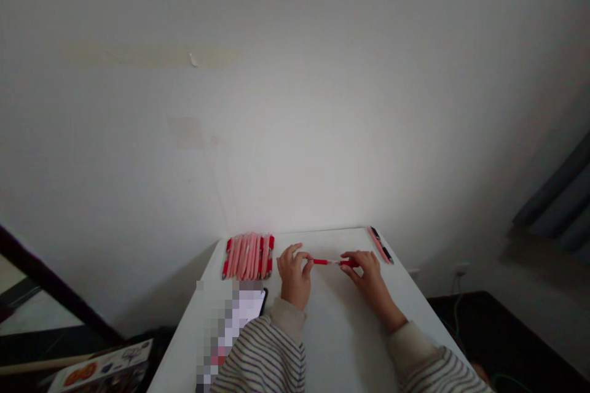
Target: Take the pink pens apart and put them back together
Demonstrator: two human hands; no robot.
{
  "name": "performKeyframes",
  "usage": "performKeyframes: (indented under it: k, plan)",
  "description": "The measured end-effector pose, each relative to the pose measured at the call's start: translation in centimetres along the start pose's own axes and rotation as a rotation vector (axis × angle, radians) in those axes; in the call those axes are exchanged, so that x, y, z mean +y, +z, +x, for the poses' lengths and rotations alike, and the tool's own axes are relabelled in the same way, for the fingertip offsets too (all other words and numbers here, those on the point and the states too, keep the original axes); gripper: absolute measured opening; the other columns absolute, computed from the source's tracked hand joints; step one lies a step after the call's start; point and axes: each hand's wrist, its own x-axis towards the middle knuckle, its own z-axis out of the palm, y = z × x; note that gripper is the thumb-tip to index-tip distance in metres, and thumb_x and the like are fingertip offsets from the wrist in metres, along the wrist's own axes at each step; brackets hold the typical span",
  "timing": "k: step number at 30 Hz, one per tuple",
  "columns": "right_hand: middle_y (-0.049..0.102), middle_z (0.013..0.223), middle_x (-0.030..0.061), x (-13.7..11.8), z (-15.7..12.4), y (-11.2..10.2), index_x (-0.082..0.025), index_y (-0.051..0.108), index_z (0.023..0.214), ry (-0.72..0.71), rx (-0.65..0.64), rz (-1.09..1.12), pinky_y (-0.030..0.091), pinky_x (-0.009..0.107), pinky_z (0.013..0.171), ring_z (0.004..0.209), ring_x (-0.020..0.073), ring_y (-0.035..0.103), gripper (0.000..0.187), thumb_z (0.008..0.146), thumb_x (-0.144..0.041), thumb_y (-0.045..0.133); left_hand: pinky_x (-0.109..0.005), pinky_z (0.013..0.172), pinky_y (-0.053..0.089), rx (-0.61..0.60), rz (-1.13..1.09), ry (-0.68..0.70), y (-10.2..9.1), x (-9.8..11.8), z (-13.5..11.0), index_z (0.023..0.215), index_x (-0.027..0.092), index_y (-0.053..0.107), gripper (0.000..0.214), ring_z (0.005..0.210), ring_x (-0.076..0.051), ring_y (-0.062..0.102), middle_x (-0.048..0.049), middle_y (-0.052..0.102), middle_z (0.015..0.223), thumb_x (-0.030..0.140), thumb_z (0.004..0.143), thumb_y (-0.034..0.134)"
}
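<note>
Above the white table, my left hand point(294, 279) pinches one end of a red pen point(319, 262) between thumb and forefinger, with its other fingers raised. The opposite end, also red, is in the closed fingers of my right hand point(369, 276). A pale, clear-looking stretch shows midway along the pen; I cannot tell whether its two red parts are joined. Left of my left hand lies a row of pink and red pens point(249, 256), side by side. Beyond my right hand, a pink pen point(378, 244) and a black pen point(381, 245) lie near the table's right edge.
The small white table point(332, 344) stands against a pale wall point(295, 104). A phone point(262, 304), its screen blurred out, lies beside my left forearm. Printed packaging point(101, 368) is low at the left. A dark curtain point(557, 202) hangs at the right, above a cable point(456, 307).
</note>
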Motion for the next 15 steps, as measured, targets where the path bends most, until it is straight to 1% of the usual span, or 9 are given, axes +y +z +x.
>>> performKeyframes:
  k: [2, 3, 8, 15]
  plan:
    - [0.066, 0.088, 0.0018, 0.0, -0.07, 0.04, -0.028, 0.06, 0.104, 0.009, 0.026, 0.026, 0.038, 0.041, 0.087, 0.085, 0.0215, 0.058, 0.027, 0.083, -0.045, 0.06, -0.047, 0.097, 0.036, 0.012, 0.011, -0.003, 0.06, -0.15, 0.0, 0.083, 0.023, 0.063, 0.01, 0.112, -0.023, 0.048, -0.0055, 0.058, 0.115, 0.031, 0.083, 0.056]
    - [0.067, 0.09, 0.0023, -0.01, -0.08, 0.05, -0.027, 0.06, 0.104, 0.011, 0.034, 0.033, 0.038, 0.041, 0.087, 0.086, 0.0218, 0.058, 0.027, 0.082, -0.044, 0.06, -0.047, 0.097, 0.037, 0.017, 0.015, -0.004, 0.08, -0.21, 0.01, 0.083, 0.023, 0.063, 0.011, 0.112, -0.023, 0.049, -0.0056, 0.058, 0.114, 0.031, 0.083, 0.056]
    - [0.067, 0.089, 0.0015, -0.21, 0.0, -0.11, -0.028, 0.062, 0.095, 0.007, 0.026, 0.031, 0.038, 0.041, 0.086, 0.087, 0.0219, 0.058, 0.015, 0.085, -0.039, 0.057, -0.047, 0.097, 0.037, 0.021, 0.003, 0.0, 0.13, -0.25, 0.03, 0.082, 0.023, 0.063, 0.01, 0.111, -0.023, 0.049, -0.0055, 0.058, 0.114, 0.03, 0.083, 0.056]
    - [0.067, 0.087, 0.0015, -0.26, 0.2, -0.37, -0.028, 0.063, 0.091, 0.0, 0.0, 0.007, 0.038, 0.04, 0.085, 0.088, 0.0219, 0.058, 0.018, 0.088, -0.041, 0.051, -0.048, 0.099, 0.037, 0.014, -0.032, 0.017, 0.17, -0.12, 0.05, 0.081, 0.023, 0.062, 0.005, 0.113, -0.022, 0.048, -0.0051, 0.058, 0.115, 0.025, 0.082, 0.058]
